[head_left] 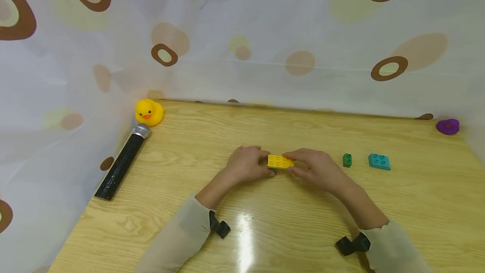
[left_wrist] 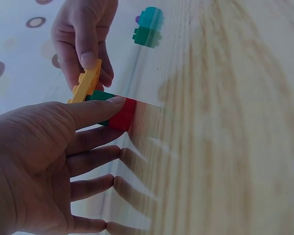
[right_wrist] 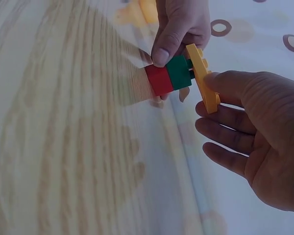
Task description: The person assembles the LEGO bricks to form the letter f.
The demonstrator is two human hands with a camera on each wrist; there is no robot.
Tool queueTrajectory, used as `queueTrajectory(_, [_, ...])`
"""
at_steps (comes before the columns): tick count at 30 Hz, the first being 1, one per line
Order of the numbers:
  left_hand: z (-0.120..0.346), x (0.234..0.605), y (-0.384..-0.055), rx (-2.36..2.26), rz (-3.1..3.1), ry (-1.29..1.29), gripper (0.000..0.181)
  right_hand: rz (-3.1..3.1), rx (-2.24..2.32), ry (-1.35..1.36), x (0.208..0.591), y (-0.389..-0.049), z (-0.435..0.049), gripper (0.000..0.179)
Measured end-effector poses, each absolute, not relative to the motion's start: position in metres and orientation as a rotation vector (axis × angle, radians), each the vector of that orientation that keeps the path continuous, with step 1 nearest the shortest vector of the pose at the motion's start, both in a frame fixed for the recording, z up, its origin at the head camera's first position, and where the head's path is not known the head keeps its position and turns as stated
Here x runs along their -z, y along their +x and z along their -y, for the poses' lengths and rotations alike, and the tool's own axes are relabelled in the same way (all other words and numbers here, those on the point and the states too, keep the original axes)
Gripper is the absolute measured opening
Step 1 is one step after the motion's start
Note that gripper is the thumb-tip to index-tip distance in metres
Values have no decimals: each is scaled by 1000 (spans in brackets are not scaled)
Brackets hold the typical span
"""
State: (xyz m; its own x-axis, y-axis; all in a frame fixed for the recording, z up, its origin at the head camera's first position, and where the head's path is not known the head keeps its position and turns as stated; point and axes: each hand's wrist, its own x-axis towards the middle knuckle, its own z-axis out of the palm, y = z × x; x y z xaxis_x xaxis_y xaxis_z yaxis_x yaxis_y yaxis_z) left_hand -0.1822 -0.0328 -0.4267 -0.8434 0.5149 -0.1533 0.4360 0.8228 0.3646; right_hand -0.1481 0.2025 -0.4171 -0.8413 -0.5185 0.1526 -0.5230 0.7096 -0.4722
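Note:
My left hand point(head_left: 247, 164) pinches a small stack between thumb and fingers: a green brick point(right_wrist: 179, 72) on top of a red brick point(right_wrist: 159, 81). The red one sits at the tabletop. With thumb and fingertips my right hand point(head_left: 317, 169) grips the right end of a flat yellow brick point(head_left: 278, 161), studs facing up. In the right wrist view the yellow brick lies over the green brick's studs, slightly tilted, with those studs still partly showing. Its far end extends beyond the stack to the right. In the head view the yellow brick hides most of the stack.
To the right on the wooden table point(head_left: 288, 226) lie a small green brick point(head_left: 347, 160) and a turquoise brick point(head_left: 379, 161). A purple object point(head_left: 448, 126) is at the far right corner. At the left are a rubber duck point(head_left: 149, 112) and a microphone point(head_left: 123, 161). A patterned cloth point(head_left: 265, 33) hangs behind.

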Motion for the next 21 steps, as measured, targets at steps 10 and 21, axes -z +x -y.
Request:
queueTrajectory(10, [33,425,-182,-478,-2759,735,60,2890,-740,885,416,-145,-199,36])
queueTrajectory(21, [34,426,-182,-472,-2761,728,60,2884,-597,880,417,-141,-193,38])
